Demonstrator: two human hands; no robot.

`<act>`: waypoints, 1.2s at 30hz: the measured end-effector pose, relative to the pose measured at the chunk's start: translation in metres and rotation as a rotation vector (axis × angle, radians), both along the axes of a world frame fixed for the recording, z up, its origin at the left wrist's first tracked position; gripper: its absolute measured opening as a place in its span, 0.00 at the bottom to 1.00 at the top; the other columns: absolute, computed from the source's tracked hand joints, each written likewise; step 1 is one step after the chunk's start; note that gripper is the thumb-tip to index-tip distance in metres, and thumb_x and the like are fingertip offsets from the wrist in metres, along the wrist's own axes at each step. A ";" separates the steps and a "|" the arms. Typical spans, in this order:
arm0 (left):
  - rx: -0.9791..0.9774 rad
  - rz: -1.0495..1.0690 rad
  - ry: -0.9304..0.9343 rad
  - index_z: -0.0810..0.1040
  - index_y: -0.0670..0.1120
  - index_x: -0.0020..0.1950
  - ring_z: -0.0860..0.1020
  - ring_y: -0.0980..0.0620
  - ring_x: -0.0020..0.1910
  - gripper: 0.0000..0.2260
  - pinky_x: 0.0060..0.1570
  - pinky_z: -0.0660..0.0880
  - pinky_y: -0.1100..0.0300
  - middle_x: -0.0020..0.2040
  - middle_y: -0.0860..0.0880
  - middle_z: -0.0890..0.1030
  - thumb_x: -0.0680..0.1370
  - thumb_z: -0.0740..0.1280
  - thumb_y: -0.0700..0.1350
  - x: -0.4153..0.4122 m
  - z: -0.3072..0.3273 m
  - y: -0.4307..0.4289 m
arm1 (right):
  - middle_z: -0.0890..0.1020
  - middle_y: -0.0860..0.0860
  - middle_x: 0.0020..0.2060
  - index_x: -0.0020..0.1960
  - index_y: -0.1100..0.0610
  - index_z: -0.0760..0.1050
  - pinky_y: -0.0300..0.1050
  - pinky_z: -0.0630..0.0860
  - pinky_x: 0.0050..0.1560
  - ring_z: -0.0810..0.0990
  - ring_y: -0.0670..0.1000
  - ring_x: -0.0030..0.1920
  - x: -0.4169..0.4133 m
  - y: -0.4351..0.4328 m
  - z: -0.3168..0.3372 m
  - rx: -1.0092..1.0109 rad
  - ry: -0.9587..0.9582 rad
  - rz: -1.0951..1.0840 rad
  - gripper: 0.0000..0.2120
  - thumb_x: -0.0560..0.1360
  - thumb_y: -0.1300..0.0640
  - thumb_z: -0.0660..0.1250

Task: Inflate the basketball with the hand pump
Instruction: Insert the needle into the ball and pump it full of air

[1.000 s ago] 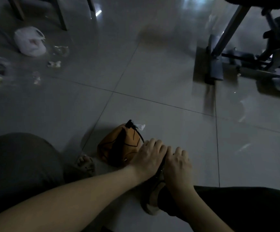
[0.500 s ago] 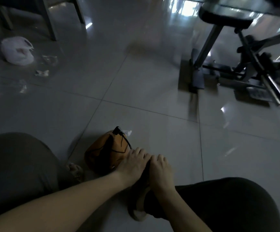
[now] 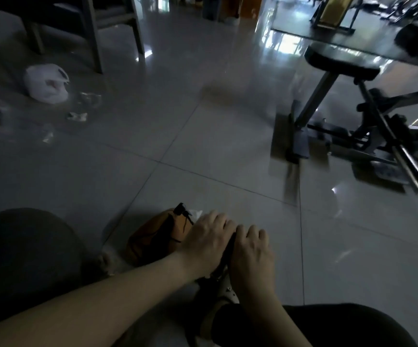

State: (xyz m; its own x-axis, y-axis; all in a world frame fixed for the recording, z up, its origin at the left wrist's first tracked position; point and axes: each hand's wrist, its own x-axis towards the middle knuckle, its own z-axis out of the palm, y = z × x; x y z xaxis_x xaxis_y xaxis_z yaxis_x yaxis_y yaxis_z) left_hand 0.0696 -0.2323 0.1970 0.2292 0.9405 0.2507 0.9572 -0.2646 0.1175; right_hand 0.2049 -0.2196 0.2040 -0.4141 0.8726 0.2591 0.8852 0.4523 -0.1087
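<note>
The basketball is seen lying on the tiled floor, orange, slack and folded in on itself. A small black fitting is seen at its top edge, with a thin black line trailing from it; whether that line is joined to the pump cannot be told.

Just right of the basketball, the dark handle of the hand pump is grasped by both hands. The left hand is laid over the handle on the side nearer the basketball, fingers curled down over it, and part of the ball is covered by this hand. The right hand is clenched round the handle on the far side, knuckles up, the two hands nearly touching. The pump's body is hidden beneath them.

Below the hands, on the side away from the basketball, a pale shoe is seen. A dark-trousered knee is raised to the left of the basketball.

Well beyond the basketball to the left, a white plastic bag is seen on the floor among small scraps. Far beyond it to the right, an exercise machine with a black padded seat is placed.
</note>
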 end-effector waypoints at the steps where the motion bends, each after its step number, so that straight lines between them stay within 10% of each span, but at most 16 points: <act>1: -0.039 -0.006 0.001 0.72 0.47 0.52 0.70 0.46 0.45 0.10 0.49 0.72 0.48 0.47 0.46 0.74 0.78 0.52 0.46 0.001 -0.013 -0.003 | 0.73 0.53 0.38 0.43 0.54 0.70 0.46 0.67 0.35 0.68 0.53 0.38 0.001 -0.003 -0.014 -0.028 -0.039 0.008 0.04 0.70 0.61 0.62; 13: -0.300 0.007 0.108 0.71 0.49 0.49 0.71 0.48 0.42 0.06 0.41 0.74 0.54 0.45 0.47 0.74 0.76 0.56 0.45 0.010 -0.095 -0.011 | 0.70 0.54 0.47 0.53 0.52 0.68 0.48 0.61 0.42 0.61 0.53 0.43 0.000 -0.004 -0.115 -0.403 -0.293 -0.029 0.07 0.77 0.57 0.55; 22: -0.398 -0.072 -0.006 0.67 0.46 0.59 0.70 0.45 0.55 0.08 0.55 0.68 0.54 0.57 0.45 0.72 0.80 0.56 0.43 0.003 -0.052 -0.013 | 0.73 0.50 0.50 0.51 0.53 0.70 0.45 0.74 0.51 0.73 0.53 0.53 0.015 -0.008 -0.072 -0.541 0.048 -0.066 0.05 0.77 0.60 0.61; 30: 0.120 -0.084 -0.176 0.73 0.45 0.50 0.70 0.49 0.42 0.10 0.42 0.64 0.59 0.44 0.47 0.74 0.74 0.58 0.47 0.000 0.060 0.009 | 0.76 0.51 0.43 0.48 0.57 0.76 0.50 0.75 0.41 0.73 0.51 0.43 0.018 0.003 0.043 0.126 0.290 -0.016 0.06 0.71 0.63 0.68; 36: 0.052 -0.050 -0.175 0.74 0.44 0.49 0.70 0.46 0.43 0.13 0.40 0.66 0.54 0.45 0.44 0.75 0.75 0.52 0.46 -0.004 0.012 -0.014 | 0.73 0.54 0.41 0.44 0.57 0.71 0.47 0.66 0.34 0.69 0.54 0.40 0.004 -0.010 -0.003 0.020 0.132 -0.056 0.08 0.69 0.63 0.69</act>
State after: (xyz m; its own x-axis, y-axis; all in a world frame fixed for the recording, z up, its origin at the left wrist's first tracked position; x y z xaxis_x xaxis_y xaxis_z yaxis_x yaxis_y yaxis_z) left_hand 0.0657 -0.2463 0.2087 0.2237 0.9141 0.3382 0.9091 -0.3208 0.2657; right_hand 0.2091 -0.2300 0.2012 -0.3259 0.8876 0.3254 0.8877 0.4057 -0.2175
